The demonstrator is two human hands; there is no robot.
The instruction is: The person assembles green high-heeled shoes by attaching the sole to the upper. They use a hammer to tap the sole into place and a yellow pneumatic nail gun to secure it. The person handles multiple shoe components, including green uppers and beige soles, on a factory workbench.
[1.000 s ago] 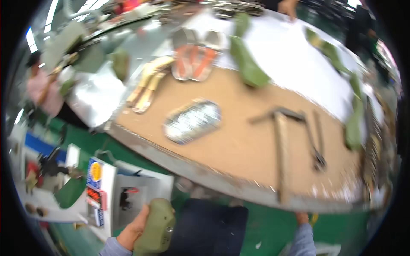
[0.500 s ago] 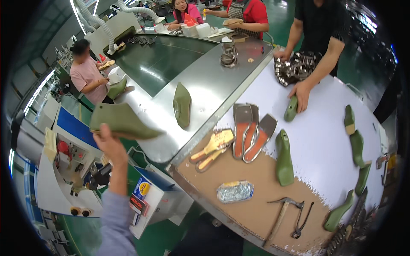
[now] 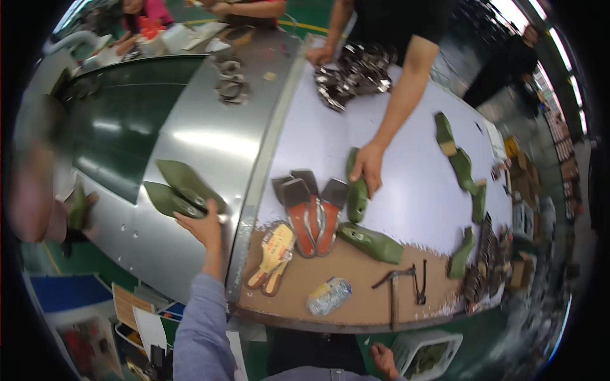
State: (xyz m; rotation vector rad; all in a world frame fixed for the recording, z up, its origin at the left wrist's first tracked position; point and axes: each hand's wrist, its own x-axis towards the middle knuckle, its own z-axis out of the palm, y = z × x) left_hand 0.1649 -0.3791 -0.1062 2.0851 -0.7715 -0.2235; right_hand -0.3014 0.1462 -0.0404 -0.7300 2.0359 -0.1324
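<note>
- We see a bright scene, lit from above; long ceiling lamps show at the top right rim
- The metal conveyor surface gives a strong white glare, and the dark green panel beside it reflects soft light patches
- Shadows under the shoe lasts on the white table are short and soft
- The fisheye bends straight edges strongly, and the corners are black
- A person at the left edge is very blurred; the right rim is smeared too, while the centre is sharp

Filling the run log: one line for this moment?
left hand: on green shoe last, metal belt | right hand: low, empty | co-worker's hand: another last
</note>
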